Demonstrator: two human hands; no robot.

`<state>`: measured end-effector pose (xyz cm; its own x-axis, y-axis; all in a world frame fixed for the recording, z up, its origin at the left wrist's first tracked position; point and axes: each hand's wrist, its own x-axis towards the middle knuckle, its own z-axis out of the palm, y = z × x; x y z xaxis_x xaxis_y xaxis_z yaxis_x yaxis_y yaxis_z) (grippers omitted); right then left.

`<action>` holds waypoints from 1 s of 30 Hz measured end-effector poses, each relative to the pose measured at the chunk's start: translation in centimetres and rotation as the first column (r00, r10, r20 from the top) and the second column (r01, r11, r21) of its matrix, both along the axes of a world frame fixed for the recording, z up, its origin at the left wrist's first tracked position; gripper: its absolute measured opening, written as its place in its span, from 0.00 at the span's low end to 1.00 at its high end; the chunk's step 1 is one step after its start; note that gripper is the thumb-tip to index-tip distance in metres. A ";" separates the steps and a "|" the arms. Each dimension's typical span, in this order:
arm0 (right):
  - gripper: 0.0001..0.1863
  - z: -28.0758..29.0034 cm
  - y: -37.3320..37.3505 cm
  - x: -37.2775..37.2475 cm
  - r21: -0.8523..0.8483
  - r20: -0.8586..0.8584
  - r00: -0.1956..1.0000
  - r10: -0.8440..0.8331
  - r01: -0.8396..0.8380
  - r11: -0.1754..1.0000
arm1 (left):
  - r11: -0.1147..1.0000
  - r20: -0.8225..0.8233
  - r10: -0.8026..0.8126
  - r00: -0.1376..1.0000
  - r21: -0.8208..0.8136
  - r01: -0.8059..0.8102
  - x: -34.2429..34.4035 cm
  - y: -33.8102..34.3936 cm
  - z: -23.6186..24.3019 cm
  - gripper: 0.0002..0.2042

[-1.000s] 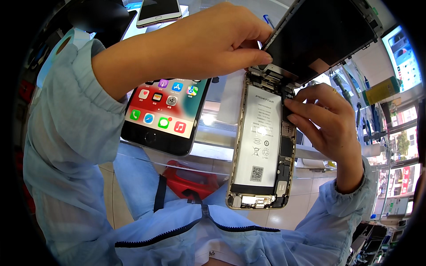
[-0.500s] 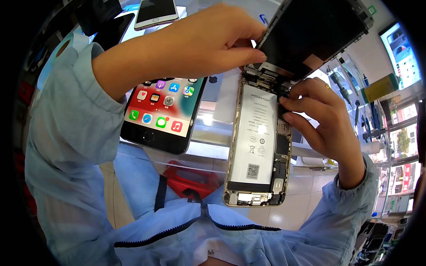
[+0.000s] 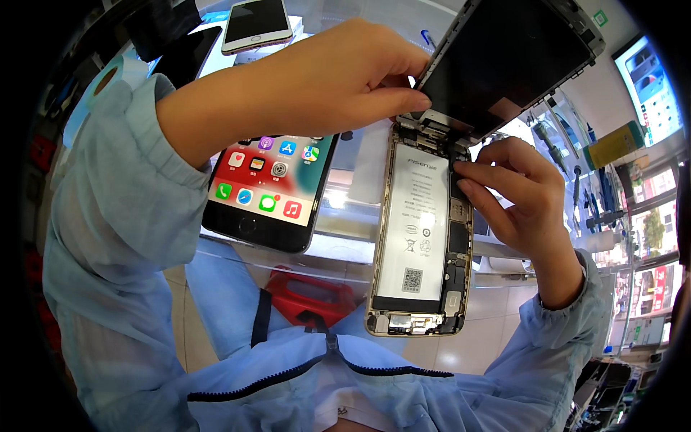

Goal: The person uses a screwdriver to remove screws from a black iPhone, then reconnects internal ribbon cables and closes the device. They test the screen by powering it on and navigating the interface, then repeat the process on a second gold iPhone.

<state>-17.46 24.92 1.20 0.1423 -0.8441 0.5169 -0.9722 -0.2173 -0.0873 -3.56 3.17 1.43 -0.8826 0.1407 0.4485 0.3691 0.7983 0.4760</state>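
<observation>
An opened phone body (image 3: 414, 216) with a white battery and a gold-edged frame extends over the table's near edge. Its detached-side screen assembly (image 3: 504, 65), black on the side facing me, stands raised at the far end. My left hand (image 3: 367, 75) pinches the lower left corner of that screen between thumb and fingers. At the body's upper right edge, my right hand (image 3: 522, 191) has thumb and index fingertips close together over the inner parts; whatever lies between them is too small to see. A lit phone (image 3: 270, 187) with a red and teal home screen lies under my left forearm.
A white-framed phone (image 3: 257, 25) and a dark phone (image 3: 188, 56) lie at the far left. A yellow-green container (image 3: 614, 146) and hand tools (image 3: 549, 147) are at the right. A lit monitor (image 3: 650, 86) is beyond. Below the table is a red stool (image 3: 311, 297).
My right hand has shifted slightly down and its fingers have drawn in at the body's edge. My left hand keeps hold of the screen assembly, which stays raised.
</observation>
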 end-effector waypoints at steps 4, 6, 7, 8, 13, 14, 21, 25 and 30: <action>0.09 0.0 0.1 0.1 -0.013 -0.082 0.997 -0.001 0.000 1.000 | 1.000 -0.003 0.004 1.000 0.000 -0.004 0.0 0.0 -0.2 0.08; 0.09 0.0 0.0 0.1 -0.020 -0.082 0.997 0.011 -0.013 1.000 | 1.000 0.000 0.014 1.000 -0.006 -0.014 0.0 0.1 0.0 0.08; 0.09 0.0 0.0 0.2 -0.016 -0.078 0.997 0.018 -0.019 1.000 | 1.000 0.002 0.019 1.000 -0.010 -0.019 0.0 0.1 0.0 0.08; 0.09 0.0 -0.1 0.2 -0.013 -0.074 0.997 0.025 -0.026 1.000 | 1.000 0.018 0.013 1.000 0.025 -0.013 0.1 0.1 0.0 0.08; 0.10 0.3 0.1 0.0 0.047 -0.031 0.999 0.024 -0.023 0.999 | 0.996 0.093 0.006 0.996 0.085 -0.014 0.3 0.3 0.4 0.08; 0.10 0.2 0.2 0.0 0.052 -0.019 1.000 0.024 -0.023 0.998 | 0.996 0.081 0.000 0.997 0.092 -0.007 0.3 0.3 0.2 0.08; 0.10 0.3 0.2 0.2 0.119 0.109 0.994 0.001 -0.014 0.993 | 0.989 0.090 -0.035 0.995 0.144 0.021 0.1 0.1 -0.2 0.08; 0.09 0.4 0.3 0.1 0.128 0.096 0.995 0.010 -0.023 0.991 | 0.984 0.089 -0.033 0.996 0.176 0.016 -0.1 0.3 -0.2 0.08; 0.08 1.0 -0.5 0.5 0.180 0.052 0.998 0.027 -0.036 0.983 | 0.976 0.115 -0.023 0.993 0.218 -0.003 0.0 0.2 -0.3 0.08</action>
